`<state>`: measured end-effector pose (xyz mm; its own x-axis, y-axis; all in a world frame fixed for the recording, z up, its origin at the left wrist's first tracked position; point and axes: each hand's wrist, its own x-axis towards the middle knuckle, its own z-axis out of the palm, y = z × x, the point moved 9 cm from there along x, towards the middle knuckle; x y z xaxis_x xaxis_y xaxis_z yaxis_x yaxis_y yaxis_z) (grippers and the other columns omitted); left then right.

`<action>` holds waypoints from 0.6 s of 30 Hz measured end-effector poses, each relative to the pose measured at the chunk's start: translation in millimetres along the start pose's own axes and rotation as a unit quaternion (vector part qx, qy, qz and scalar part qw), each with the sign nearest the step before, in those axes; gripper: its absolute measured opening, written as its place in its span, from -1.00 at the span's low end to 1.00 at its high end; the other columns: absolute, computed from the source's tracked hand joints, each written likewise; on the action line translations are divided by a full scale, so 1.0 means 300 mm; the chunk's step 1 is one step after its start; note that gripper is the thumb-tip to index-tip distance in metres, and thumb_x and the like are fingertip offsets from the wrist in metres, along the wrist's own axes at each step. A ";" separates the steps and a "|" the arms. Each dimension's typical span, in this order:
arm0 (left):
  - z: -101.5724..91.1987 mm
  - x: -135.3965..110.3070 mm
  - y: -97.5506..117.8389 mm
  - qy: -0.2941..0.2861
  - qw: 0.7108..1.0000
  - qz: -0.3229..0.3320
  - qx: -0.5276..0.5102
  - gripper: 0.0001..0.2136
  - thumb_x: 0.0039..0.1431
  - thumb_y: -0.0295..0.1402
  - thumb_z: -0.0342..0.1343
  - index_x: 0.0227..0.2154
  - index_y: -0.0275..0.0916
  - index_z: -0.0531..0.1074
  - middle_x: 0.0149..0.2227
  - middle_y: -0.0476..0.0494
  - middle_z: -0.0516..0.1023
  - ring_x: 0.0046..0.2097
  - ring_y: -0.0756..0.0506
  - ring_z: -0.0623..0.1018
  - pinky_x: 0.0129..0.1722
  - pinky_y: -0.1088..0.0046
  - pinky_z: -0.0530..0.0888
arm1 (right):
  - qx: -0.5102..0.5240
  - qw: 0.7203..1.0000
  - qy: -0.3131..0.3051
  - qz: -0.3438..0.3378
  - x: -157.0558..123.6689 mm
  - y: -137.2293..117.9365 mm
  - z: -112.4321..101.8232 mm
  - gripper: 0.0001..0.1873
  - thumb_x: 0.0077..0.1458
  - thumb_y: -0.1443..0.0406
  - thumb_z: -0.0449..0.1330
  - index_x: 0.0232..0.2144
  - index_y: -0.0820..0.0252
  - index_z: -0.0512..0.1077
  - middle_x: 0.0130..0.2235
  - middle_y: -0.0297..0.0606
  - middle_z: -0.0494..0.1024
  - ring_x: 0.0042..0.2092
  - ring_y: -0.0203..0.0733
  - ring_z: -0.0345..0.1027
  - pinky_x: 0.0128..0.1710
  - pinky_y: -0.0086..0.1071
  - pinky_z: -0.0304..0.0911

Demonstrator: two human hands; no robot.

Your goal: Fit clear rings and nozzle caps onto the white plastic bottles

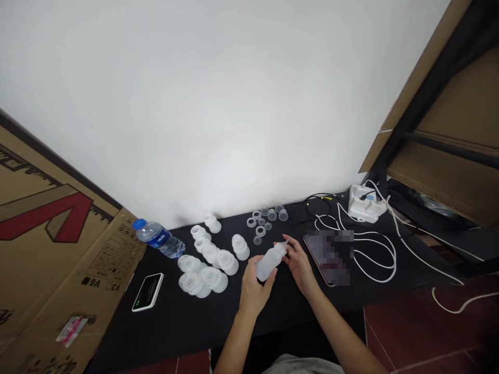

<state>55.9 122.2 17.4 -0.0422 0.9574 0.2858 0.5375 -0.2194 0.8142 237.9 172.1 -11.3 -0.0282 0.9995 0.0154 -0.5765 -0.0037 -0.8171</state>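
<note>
My left hand (253, 288) is wrapped around the body of a frosted white baby bottle (268, 264), which tilts with its top up and to the right. At that top end a clear teat (286, 243) shows between the fingers of my right hand (300, 264), which grip around it. Left of my hands stands a group of similar small white bottles (213, 279), several with teats fitted, and one more bottle (240, 247) sits a little apart. Beyond my hands lie several loose translucent rings (261, 231) and clear caps (283, 215).
A water bottle (159, 238) leans at the left, with a white power bank (148, 292) nearer me. A phone (323, 259), white cables (384, 278) and a power strip (366, 202) are on the right. A cardboard box (58, 259) borders the black table (179, 332); a white wall rises behind.
</note>
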 end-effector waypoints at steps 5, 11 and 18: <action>-0.019 0.004 -0.002 0.023 1.000 -0.017 -0.007 -0.60 0.37 -0.07 0.23 0.13 -0.17 0.41 0.05 -0.29 0.63 0.07 -0.27 0.65 0.07 0.15 0.58 | -0.004 0.999 0.043 -0.018 0.001 -0.009 -0.032 -0.62 0.20 0.07 0.38 0.01 0.05 0.54 -0.29 -0.28 0.61 -0.21 -0.06 0.49 -0.24 -0.26 0.41; 0.008 0.003 -0.002 -0.026 0.999 -0.023 -0.009 -0.59 0.37 -0.04 0.22 0.12 -0.16 0.40 0.04 -0.27 0.62 0.02 -0.26 0.66 0.01 0.18 0.59 | -0.001 1.000 0.001 0.003 -0.005 -0.010 0.005 -0.40 0.13 0.15 0.43 0.21 -0.02 0.46 0.00 -0.16 0.70 -0.01 0.06 0.54 -0.05 -0.16 0.40; 0.006 0.004 0.002 -0.020 1.000 -0.017 -0.012 -0.58 0.37 -0.04 0.22 0.13 -0.16 0.40 0.08 -0.29 0.61 0.08 -0.27 0.64 0.06 0.16 0.58 | -0.043 0.998 0.026 -0.030 -0.007 -0.020 -0.009 -0.45 0.16 0.02 0.48 0.13 -0.02 0.50 -0.12 -0.21 0.64 -0.13 -0.02 0.51 -0.14 -0.23 0.40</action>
<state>57.7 123.6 17.3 -0.0260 0.9711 0.2374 0.5151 -0.1905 0.8357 243.5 170.1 -7.9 0.0471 0.9982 0.0373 -0.5043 0.0560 -0.8617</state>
